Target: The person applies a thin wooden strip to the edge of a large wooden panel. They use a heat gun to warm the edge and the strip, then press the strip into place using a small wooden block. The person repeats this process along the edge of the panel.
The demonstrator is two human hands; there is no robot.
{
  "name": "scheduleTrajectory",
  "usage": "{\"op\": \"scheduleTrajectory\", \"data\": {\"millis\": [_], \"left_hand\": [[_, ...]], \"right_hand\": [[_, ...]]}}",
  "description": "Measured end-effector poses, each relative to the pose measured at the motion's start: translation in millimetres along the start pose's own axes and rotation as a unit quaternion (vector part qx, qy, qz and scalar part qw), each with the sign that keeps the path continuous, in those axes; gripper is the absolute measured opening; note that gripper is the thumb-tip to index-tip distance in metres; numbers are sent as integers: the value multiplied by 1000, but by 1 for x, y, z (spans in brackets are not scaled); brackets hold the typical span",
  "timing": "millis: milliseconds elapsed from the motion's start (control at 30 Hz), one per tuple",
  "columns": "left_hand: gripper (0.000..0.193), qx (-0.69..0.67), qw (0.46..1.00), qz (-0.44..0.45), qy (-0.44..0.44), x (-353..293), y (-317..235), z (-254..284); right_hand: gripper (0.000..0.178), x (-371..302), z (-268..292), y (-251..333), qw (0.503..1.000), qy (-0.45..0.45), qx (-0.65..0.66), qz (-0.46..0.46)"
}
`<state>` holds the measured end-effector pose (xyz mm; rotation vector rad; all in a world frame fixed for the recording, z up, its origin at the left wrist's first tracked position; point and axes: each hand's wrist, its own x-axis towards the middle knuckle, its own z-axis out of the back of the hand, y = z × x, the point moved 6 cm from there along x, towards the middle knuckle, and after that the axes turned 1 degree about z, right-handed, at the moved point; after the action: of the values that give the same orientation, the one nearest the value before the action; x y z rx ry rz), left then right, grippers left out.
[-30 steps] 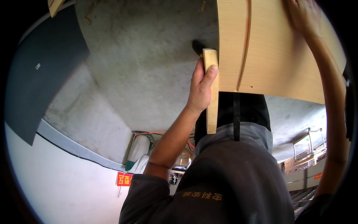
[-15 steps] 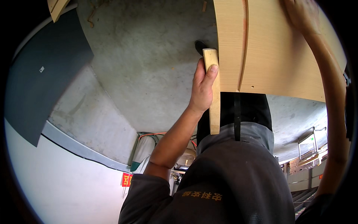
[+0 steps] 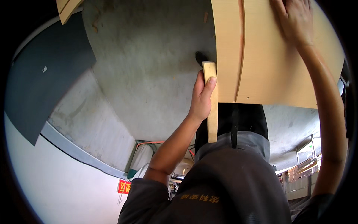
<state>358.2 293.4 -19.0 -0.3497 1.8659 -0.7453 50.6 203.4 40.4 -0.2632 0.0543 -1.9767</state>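
My left hand (image 3: pixel 202 99) is wrapped around a wooden strip (image 3: pixel 212 125), its thumb lying along the near face. The strip runs lengthwise beside the left edge of a pale wood-grain panel (image 3: pixel 266 71); whether the two touch I cannot tell. A long groove (image 3: pixel 240 48) with a reddish-brown inside runs down the panel near that edge, and a small hole (image 3: pixel 248 98) sits by its near edge. Far over on the panel's right part rests my right hand (image 3: pixel 298 22), fingers stretched out and holding nothing. Its fingertips are partly cut off by the top of the picture.
A dark grey board (image 3: pixel 48 71) stands at the left, near a white wall (image 3: pixel 56 179). Another wooden piece (image 3: pixel 68 10) shows at the top left. A hose (image 3: pixel 149 142) lies beyond my left elbow on the concrete floor (image 3: pixel 141 67). Metal racks (image 3: pixel 307 153) stand at the right.
The whole scene sits a little lower in the picture, as the view has shifted. Both hands keep about the same places on the strip and the panel.
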Motion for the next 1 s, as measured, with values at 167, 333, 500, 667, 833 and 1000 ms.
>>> {"op": "scheduleTrajectory", "data": {"millis": [167,333,500,667,833,1000], "left_hand": [[31,2,1000,-6,3,-2,1,2],[34,-13,1000,-14,10,4,-5,-2],[36,-3,1000,-25,17,19,-23,-9],[37,1,999,-36,18,31,-30,-10],[37,9,999,-36,16,44,-45,-14],[40,26,999,-43,5,53,-59,-18]], "right_hand": [[64,-2,5,2,999,41,23,-8],[65,1,7,0,999,41,19,-22],[65,2,8,0,998,46,50,-14],[66,3,16,9,997,65,30,-38],[67,3,17,8,996,69,52,-28],[67,3,17,8,996,68,55,-25]]}}
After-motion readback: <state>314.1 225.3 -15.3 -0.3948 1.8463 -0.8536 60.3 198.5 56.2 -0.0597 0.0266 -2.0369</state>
